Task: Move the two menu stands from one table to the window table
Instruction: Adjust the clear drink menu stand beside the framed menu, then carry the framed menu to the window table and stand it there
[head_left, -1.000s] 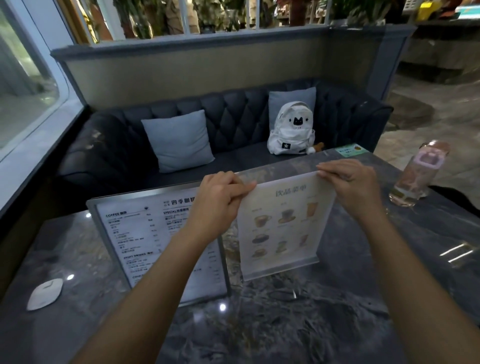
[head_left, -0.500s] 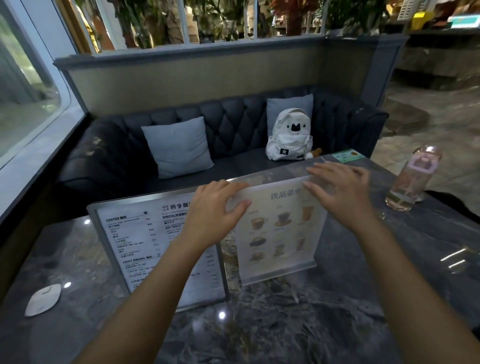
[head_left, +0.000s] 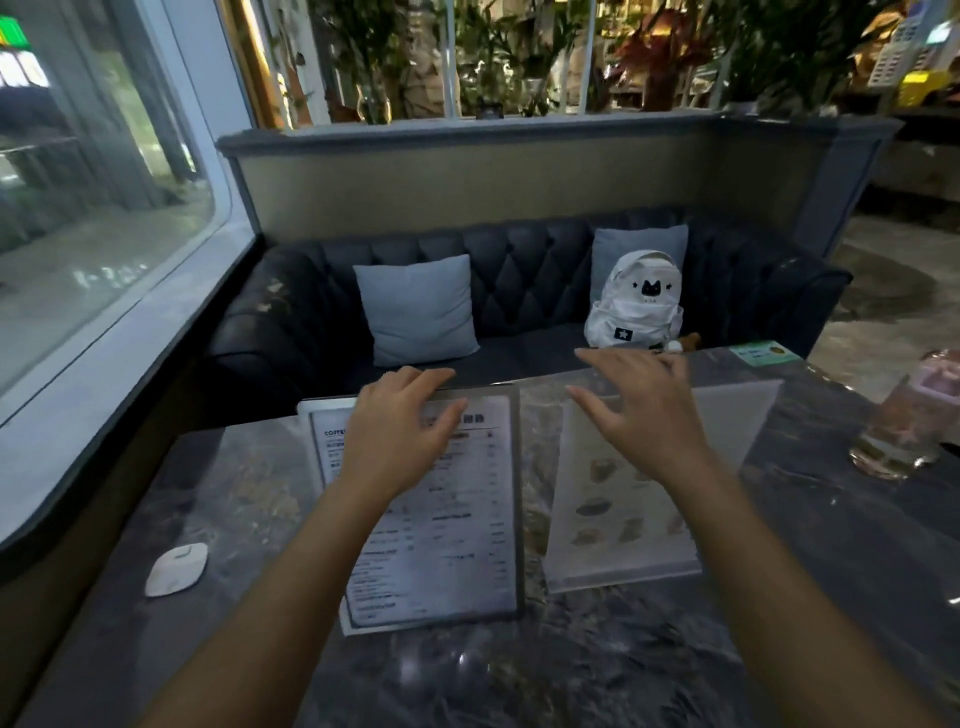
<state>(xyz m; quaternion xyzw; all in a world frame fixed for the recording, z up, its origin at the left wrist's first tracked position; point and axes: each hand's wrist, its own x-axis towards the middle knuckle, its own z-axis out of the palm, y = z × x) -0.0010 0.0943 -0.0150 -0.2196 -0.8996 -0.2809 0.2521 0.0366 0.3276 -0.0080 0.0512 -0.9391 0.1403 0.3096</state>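
Two menu stands (head_left: 431, 509) (head_left: 639, 499) upright side by side on marble table (head_left: 779, 571), two hands (head_left: 400, 431) (head_left: 639, 415) spread wide, holding nothing

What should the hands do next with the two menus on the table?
Probably just draw back. Both hands, left hand and right hand, are open and grip nothing, while the text menu stand and the picture menu stand stand side by side on the window table.
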